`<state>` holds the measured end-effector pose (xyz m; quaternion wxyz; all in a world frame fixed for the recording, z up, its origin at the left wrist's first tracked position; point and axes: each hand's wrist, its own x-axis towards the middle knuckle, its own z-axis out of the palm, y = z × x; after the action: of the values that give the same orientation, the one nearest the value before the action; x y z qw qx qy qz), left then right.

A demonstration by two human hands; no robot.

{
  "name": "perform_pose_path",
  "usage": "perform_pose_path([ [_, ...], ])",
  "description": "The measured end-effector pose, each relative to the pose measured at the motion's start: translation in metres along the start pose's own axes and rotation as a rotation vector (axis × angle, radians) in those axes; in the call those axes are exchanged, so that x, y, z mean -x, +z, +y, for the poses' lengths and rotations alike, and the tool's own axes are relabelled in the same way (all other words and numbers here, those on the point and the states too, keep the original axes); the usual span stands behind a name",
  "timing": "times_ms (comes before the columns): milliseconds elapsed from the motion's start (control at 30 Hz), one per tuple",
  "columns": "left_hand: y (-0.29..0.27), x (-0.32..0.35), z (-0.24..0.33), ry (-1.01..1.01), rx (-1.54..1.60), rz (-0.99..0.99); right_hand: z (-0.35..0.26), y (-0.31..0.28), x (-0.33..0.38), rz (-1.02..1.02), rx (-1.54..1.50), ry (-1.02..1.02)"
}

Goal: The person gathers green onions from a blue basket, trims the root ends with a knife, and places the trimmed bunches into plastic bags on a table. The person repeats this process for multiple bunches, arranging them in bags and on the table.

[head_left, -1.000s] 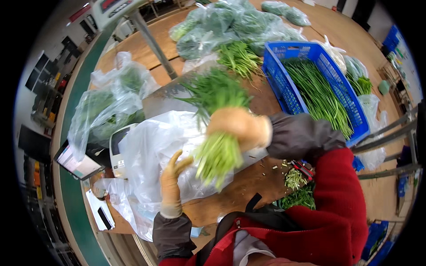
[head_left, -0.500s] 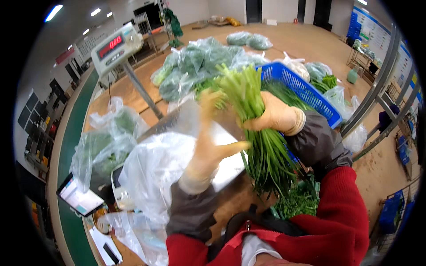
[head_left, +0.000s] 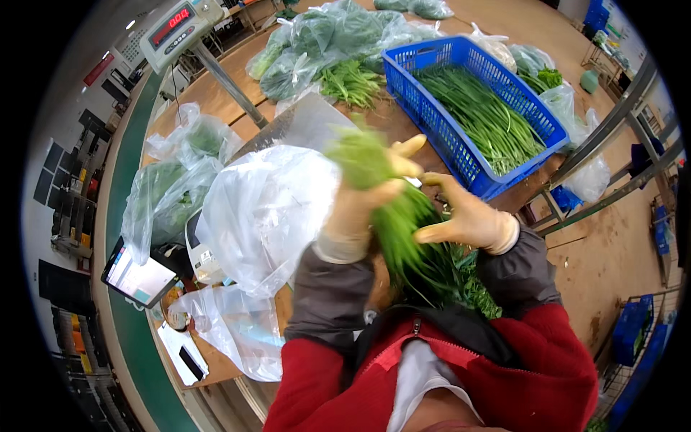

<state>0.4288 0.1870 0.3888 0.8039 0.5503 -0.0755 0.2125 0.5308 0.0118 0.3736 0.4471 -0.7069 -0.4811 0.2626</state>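
Observation:
My left hand, in a pale glove, is wrapped round a bunch of long narrow green leaves like chives. The bunch is smeared by motion; its paler stem ends point up and away and its leaf tips hang towards me. Close at its right is my right hand, gloved too, with thumb and fingers spread and nothing between them. Beyond that hand a blue basket holds more long green leaves. Dark leafy greens lie beneath my hands, near my body.
A clear plastic bag covers much of the scale's metal pan; the scale display stands on a post behind. Bagged greens and loose greens lie at the back. A tablet and a phone are at left.
The bunch has gone from my right hand into my left and come lower, nearer me. My right hand has opened. The view has tipped down, showing more of the basket.

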Motion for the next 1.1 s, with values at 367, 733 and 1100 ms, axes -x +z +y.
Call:
perform_pose_path([
  [367, 0.024, 0.037, 0.067, -0.790, -0.758, -0.078, 0.276, -0.009, 0.080, 0.375, 0.602, 0.316],
  [733, 0.050, 0.053, -0.302, -0.990, -1.425, -0.246, 0.254, -0.011, 0.147, 0.541, 0.183, 0.539],
  [1100, 0.056, 0.044, -0.321, -1.147, -1.538, -0.285, 0.253, 0.050, 0.162, 0.240, 0.203, 0.633],
])
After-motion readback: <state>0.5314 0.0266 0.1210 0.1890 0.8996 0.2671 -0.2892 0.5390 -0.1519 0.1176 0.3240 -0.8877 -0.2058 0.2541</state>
